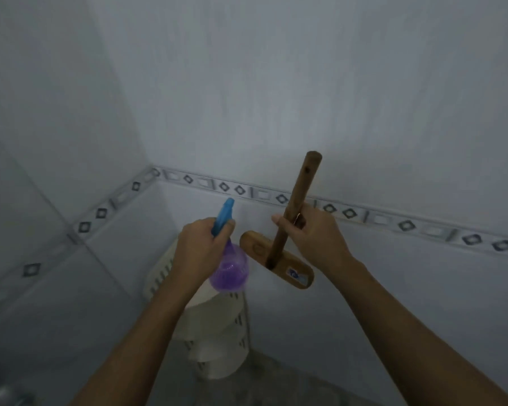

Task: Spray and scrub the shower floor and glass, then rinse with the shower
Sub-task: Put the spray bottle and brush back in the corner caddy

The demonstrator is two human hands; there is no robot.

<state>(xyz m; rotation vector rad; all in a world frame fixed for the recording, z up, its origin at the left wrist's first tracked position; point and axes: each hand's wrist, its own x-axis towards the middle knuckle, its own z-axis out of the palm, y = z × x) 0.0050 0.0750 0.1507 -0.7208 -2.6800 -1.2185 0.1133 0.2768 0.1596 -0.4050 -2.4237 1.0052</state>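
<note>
The walls point(276, 83) and the floor point(291, 373) at the bottom edge show no foam or water that I can make out, so spraying, scrubbing and rinsing all seem left; no glass is in view. Above the corner rack point(217, 332), both arms reach forward: the right grip point(311, 232) is clamped round the brush point(301, 186) handle, head down, and the left grip point(203, 244) round the bottle point(232, 268) neck

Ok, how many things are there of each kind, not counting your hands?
1 spray bottle, held in the left hand
1 wooden brush, held in the right hand
1 white plastic rack in the corner
Total: 3
</note>
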